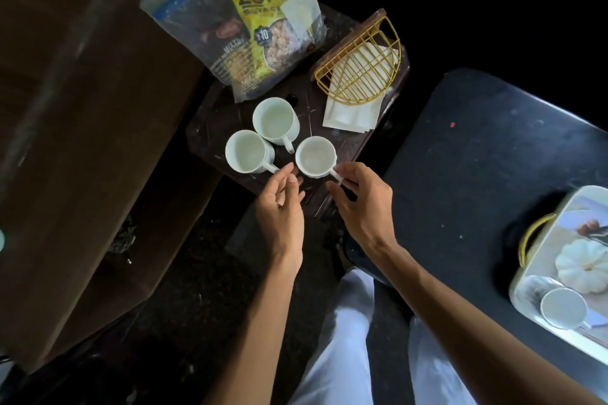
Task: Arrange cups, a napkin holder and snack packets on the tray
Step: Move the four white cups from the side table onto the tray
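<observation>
The right hand (pixel 358 207) has its grip pinched on the handle of the nearest glossy white cup (pixel 315 161). The left hand (pixel 283 204) has a slack, empty grip beside the second cup (pixel 245 151). A third cup (pixel 274 120) stands behind them on the scuffed dark bench (pixel 210 128), with snack packets (pixel 263 10) in a clear zip bag (pixel 184 10) and a tipped gold wire napkin holder (pixel 362 66). The printed tray (pixel 543 237), cut off at the right edge, carries a fourth cup (pixel 562 307).

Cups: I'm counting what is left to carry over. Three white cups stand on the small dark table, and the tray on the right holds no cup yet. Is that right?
Not quite: the tray is not without a cup. The head view shows one cup already standing on it. The rest holds: three white cups stand on the small dark table.
</observation>
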Motion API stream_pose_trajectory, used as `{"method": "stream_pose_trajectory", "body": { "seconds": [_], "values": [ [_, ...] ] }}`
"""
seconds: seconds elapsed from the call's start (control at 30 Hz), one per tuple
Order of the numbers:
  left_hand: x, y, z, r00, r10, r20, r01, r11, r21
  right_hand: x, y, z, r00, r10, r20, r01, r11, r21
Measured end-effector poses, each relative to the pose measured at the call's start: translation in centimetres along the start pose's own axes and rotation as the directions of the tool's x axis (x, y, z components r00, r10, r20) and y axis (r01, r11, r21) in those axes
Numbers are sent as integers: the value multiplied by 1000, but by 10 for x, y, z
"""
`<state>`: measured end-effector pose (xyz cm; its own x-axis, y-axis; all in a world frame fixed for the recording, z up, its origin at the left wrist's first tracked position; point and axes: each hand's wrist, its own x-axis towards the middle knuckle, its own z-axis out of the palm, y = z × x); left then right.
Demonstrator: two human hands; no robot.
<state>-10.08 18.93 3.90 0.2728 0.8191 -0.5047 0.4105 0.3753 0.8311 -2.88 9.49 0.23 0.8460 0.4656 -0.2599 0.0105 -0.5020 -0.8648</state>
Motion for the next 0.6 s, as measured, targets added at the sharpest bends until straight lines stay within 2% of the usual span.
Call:
{"method": "stream_pose_trajectory", "body": {
  "seconds": [0.43, 0.6],
  "values": [
    [3, 2, 7, 999, -42, 9, 42, 998, -51, 2, 0, -5, 993, 47, -105, -38, 995, 88],
    [-9, 5, 20, 995, -28, 98, 35, 997, -67, -13, 6, -41, 993, 19, -117, -6, 994, 110]
  ]
}}
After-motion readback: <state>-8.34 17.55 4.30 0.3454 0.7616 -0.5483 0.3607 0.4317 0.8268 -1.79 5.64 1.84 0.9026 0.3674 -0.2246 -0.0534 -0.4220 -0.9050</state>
